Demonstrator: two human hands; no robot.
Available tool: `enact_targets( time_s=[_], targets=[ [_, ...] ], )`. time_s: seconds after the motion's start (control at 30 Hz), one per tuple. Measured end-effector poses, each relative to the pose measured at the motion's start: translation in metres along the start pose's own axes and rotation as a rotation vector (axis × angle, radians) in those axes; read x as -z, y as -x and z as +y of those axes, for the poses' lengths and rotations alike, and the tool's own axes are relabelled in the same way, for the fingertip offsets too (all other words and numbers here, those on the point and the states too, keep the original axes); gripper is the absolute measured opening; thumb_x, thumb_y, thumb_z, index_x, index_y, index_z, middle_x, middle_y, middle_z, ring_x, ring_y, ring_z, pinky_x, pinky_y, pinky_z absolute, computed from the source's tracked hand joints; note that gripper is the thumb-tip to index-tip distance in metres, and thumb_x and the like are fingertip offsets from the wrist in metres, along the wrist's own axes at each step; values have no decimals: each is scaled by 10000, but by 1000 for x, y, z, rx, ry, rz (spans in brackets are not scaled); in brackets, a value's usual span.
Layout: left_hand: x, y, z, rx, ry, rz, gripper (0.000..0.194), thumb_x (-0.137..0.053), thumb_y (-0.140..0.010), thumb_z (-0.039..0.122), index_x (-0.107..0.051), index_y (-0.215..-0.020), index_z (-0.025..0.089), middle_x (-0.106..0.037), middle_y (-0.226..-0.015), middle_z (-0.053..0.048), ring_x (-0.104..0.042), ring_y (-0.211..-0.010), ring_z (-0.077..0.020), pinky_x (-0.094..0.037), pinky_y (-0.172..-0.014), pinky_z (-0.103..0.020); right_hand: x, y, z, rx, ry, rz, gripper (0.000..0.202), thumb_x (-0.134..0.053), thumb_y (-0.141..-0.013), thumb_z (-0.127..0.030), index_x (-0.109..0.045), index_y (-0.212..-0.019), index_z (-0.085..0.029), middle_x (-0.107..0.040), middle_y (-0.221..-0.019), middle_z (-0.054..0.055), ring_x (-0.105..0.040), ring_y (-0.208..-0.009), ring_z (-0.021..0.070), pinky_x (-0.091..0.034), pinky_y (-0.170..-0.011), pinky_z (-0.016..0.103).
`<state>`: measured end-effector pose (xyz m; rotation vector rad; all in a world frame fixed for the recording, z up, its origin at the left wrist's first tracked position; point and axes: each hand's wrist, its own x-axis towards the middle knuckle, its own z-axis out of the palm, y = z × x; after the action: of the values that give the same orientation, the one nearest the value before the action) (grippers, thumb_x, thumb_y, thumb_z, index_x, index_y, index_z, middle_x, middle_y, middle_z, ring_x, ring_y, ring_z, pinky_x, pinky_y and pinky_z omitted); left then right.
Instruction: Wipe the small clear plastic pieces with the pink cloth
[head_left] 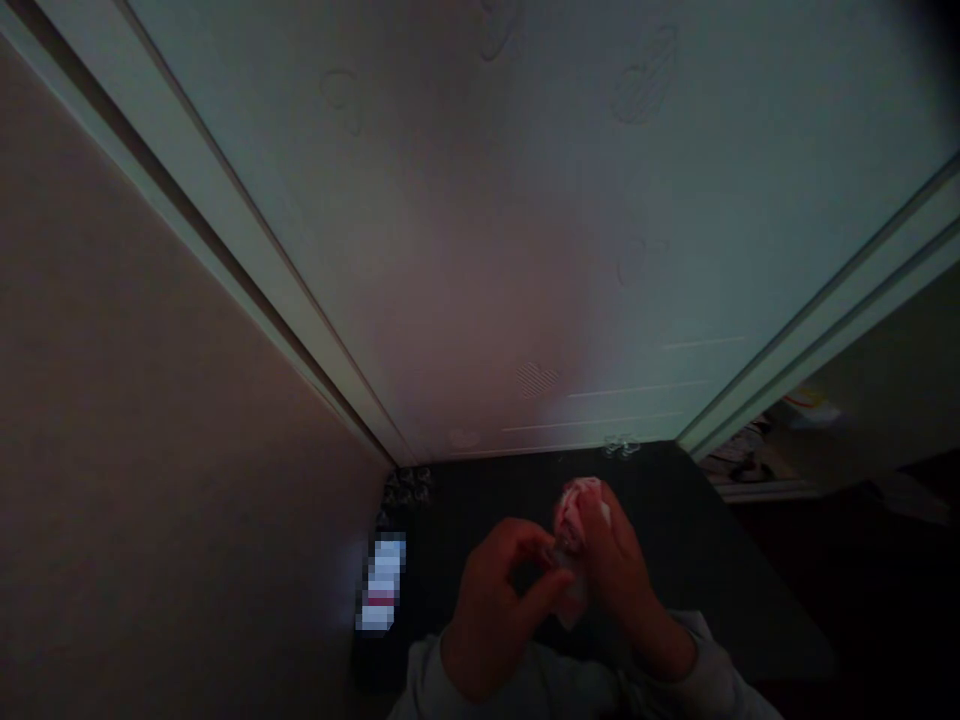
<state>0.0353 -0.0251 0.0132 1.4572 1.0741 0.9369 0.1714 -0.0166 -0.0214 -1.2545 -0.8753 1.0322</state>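
Pink here: gripping crumpled bundle (581, 500), contents unclear, in right hand (618, 558), pinching its end with left hand (496, 590), above surface (712, 560), inside front edge.

Panel (480, 200): looking smooth around raised, ribbed hearts (538, 379)
Wall (187, 450): looking matt
Table (712, 570): looking smooth, matt
Sleeves (716, 675): looking like soft, matt cloth
Bundle (581, 495): looking crumpled, like cloth or film

Head-worn view, forward and down

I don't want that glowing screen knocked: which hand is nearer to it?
Left. The left hand is right of the glowing screen, apart from it; the right hand is farther right, holding the pinkish bundle.
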Motion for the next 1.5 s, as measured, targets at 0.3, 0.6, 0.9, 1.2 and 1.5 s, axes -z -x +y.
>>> enact_targets(
  time_s=[0.3,0.6,0.9,1.2,1.5],
  targets=[
    [2,0,-5,0,51,32,107,-682,-716,159,-614,-796,177,-635,-776,-14,-593,-743,-166,-465,-693,-256,3,-1,0,-58,-145,-105,292,-552,-811,-496,-573,-881,-213,-665,-767,28,-608,-660,187,-482,-597,279],
    [2,0,-2,71,109,76,133,-685,-684,158,-610,-791,180,-643,-754,-3,-608,-710,-161,-479,-661,-254,3,1,2,36,105,-173,277,-605,-777,-435,-550,-923,-206,-728,-914,114,-687,-837,264,-528,-690,345],
    [3,1,-1,60,59,34,131,-686,-685,152,-612,-790,178,-635,-737,-3,-594,-693,-158,-473,-649,-252,3,0,-3,74,57,-143,287,-468,-873,-473,-568,-831,-207,-681,-763,36,-622,-670,186,-477,-601,278],
    [7,-1,-8,82,150,60,149,-658,-721,153,-633,-864,187,-654,-775,-1,-618,-741,-159,-479,-694,-254,10,-7,-7,-126,-171,-78,230,-632,-726,-451,-672,-758,-227,-687,-825,30,-604,-804,236,-469,-769,332],
    [18,1,-7,117,247,39,183,-690,-721,200,-655,-900,203,-677,-775,2,-604,-705,-138,-462,-643,-224,13,-8,-13,-346,-392,-441,120,-704,-641,-241,-667,-743,-189,-676,-719,7,-604,-670,161,-479,-612,241]
  ],
)
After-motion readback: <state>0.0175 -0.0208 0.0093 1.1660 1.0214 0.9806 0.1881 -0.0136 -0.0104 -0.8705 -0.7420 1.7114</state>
